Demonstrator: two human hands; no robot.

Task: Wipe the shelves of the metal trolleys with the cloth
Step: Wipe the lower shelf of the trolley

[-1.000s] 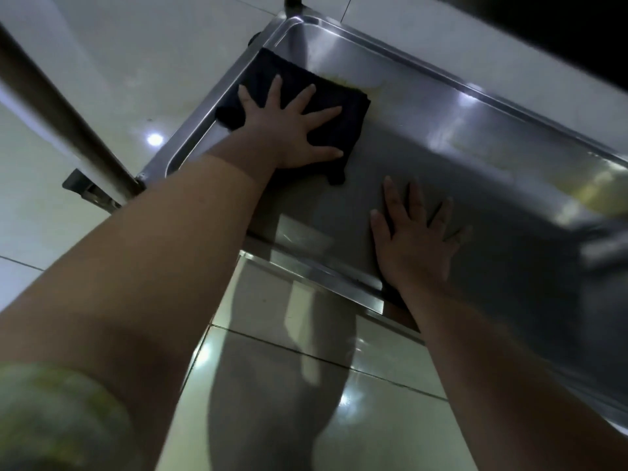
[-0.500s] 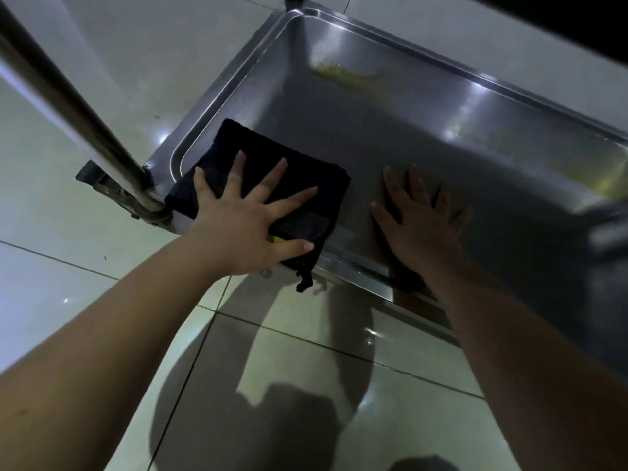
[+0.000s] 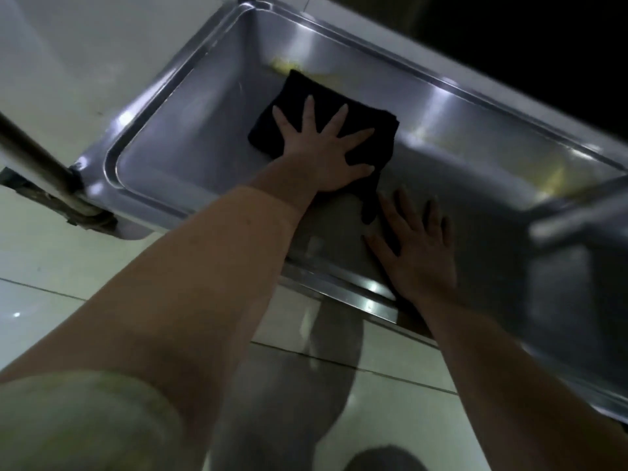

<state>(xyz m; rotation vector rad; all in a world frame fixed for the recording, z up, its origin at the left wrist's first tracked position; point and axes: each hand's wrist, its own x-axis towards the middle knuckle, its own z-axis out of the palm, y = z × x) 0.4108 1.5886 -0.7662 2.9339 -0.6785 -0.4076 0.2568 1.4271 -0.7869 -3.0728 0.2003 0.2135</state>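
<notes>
1. Left hand [image 3: 323, 154] is flat on the cloth [image 3: 295, 93], fingers straight and fanned wide, palm pressing down. There is no curl and no pinch.
2. The cloth is dark and folded, and it lies inside the shelf [image 3: 190, 144], up toward the far wall. Its far corner meets a yellowish smear [image 3: 285, 65] on the metal.
3. A loose tail of the cloth trails out from under the left palm toward the near side and ends just beside the right hand's fingertips [image 3: 385, 202].
4. Right hand [image 3: 418, 253] lies palm-down on bare steel close to the near rim [image 3: 339, 290], fingers straight and a little apart, holding nothing. It sits in deep shadow.
5. The two hands are near each other but apart, the left farther in and the right nearer the edge.
6. The shelf is a shallow steel tray with a raised lip and rounded corners. Glare streaks run along the far wall, and there is a second yellowish patch [image 3: 550, 175] at the right.
7. At the left corner a round metal post [image 3: 30, 154] comes up toward the camera, and its base joint looks grimy.
8. On the right a blurred metal bar [image 3: 577, 215] crosses in front of the shelf — too soft to read more.
9. Below are pale glossy floor tiles [image 3: 51, 266] with dark grout lines, and a pale sleeve [image 3: 68, 419] shows at the lower left.
</notes>
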